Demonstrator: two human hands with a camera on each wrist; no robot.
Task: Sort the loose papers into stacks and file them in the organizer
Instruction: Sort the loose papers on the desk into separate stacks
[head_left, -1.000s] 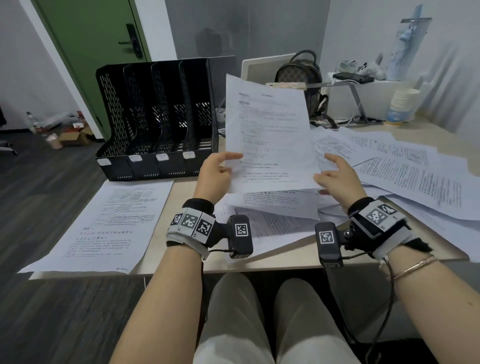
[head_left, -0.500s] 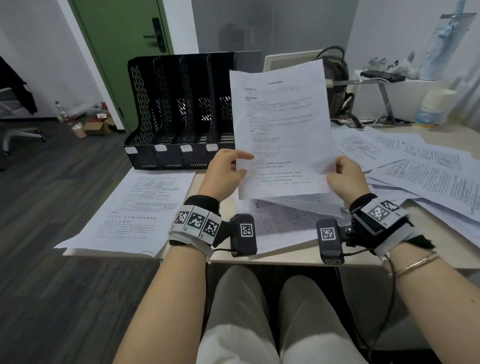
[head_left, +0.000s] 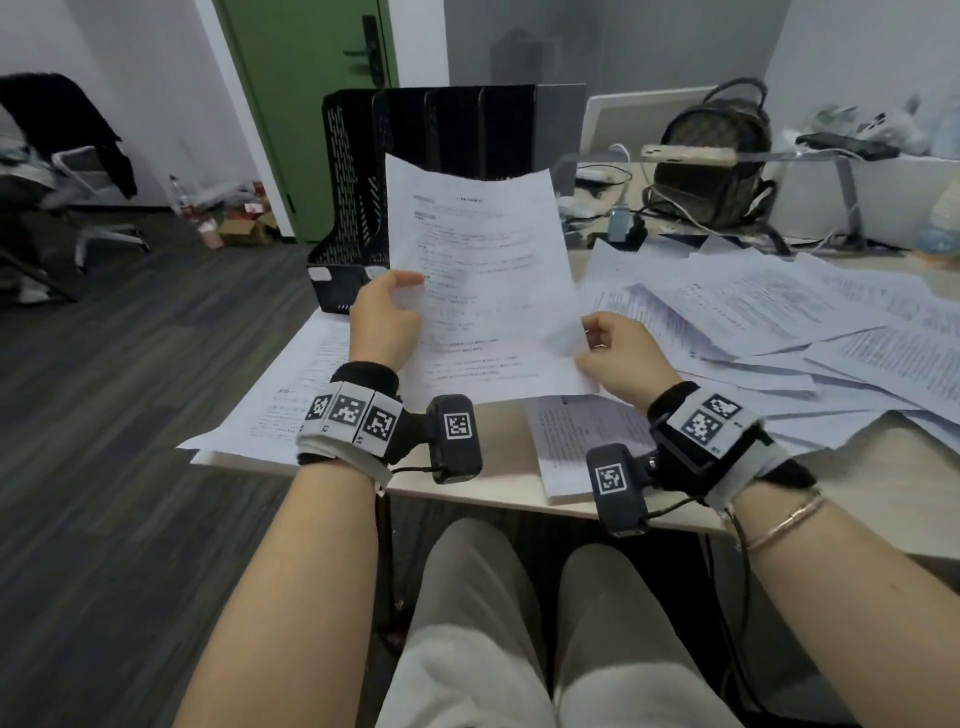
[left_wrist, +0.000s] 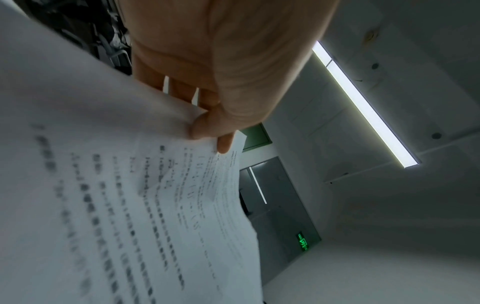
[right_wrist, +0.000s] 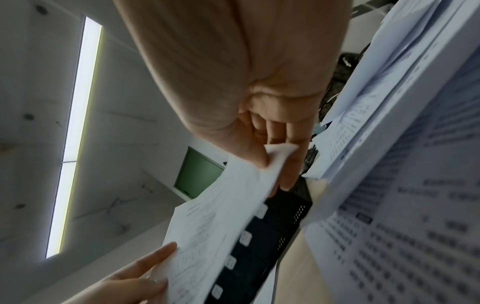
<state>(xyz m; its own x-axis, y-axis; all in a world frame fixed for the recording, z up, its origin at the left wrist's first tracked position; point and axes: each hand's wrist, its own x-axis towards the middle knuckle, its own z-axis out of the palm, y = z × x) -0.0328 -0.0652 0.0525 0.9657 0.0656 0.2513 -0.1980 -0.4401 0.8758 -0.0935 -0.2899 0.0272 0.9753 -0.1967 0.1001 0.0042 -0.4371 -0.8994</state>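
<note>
Held sheet: one printed sheet (head_left: 483, 270) is up in the air over the front of the desk, nearly upright, text facing the person, top edge curling a bit. It covers part of the organizer behind it.

Left hand: the left hand (head_left: 387, 322) has the sheet's left edge, thumb on the printed face and fingers behind it. The left wrist view shows the pinch pretty clearly, thumb tip pressed onto the paper.

Right hand: the right hand (head_left: 621, 353) pinches the sheet's lower right corner between thumb and fingers. In the right wrist view that corner is scrunched up a little in the grip.

Organizer: black mesh organizer (head_left: 358, 208) with several upright slots sits at the far left of the desk (head_left: 893, 467), small white labels along its front base. Can't tell from here if anything is in the slots.

Sorted-ish pile: a stack of papers (head_left: 291, 395) lies flat on the desk's left corner in front of the organizer, hanging slightly over the edge.

Loose mess: loose papers (head_left: 779, 322) are fanned out and overlapping all over the right side of the desk. Another sheet (head_left: 576, 441) lies flat near the front edge, right under the right wrist.

Background stuff: dark backpack (head_left: 717, 156) at the back of the desk, green door (head_left: 306, 78) behind the organizer.
</note>
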